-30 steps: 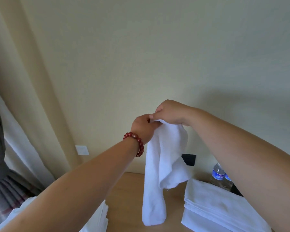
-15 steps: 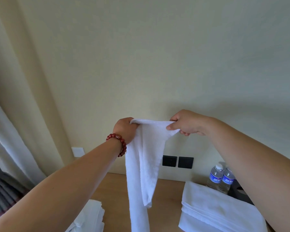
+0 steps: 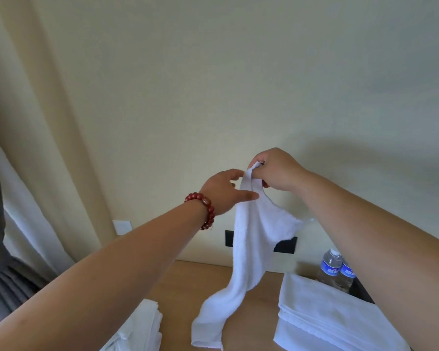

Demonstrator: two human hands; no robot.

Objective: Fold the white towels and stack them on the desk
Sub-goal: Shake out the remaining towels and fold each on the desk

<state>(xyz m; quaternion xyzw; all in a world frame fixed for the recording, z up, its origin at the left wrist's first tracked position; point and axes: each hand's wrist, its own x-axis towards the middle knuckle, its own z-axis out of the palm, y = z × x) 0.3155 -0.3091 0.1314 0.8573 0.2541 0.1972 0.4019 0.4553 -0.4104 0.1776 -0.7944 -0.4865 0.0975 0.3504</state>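
While your right hand (image 3: 276, 171) pinches the top of the soft white cloth towel (image 3: 249, 239) hanging mid-frame over the light wooden desk (image 3: 254, 307), your left hand (image 3: 223, 191) is open, fingers touching it. Grab the other corner, then pull it flat.

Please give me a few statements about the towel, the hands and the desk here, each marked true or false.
1. The right hand pinches the top of the hanging towel. True.
2. The left hand grips the towel in a fist. False: its fingers are straight beside the towel.
3. Folded towels lie on the desk. True.
4. The water bottles lie on their sides. False: they stand upright.
5. The bracelet is on the right wrist. False: the left.
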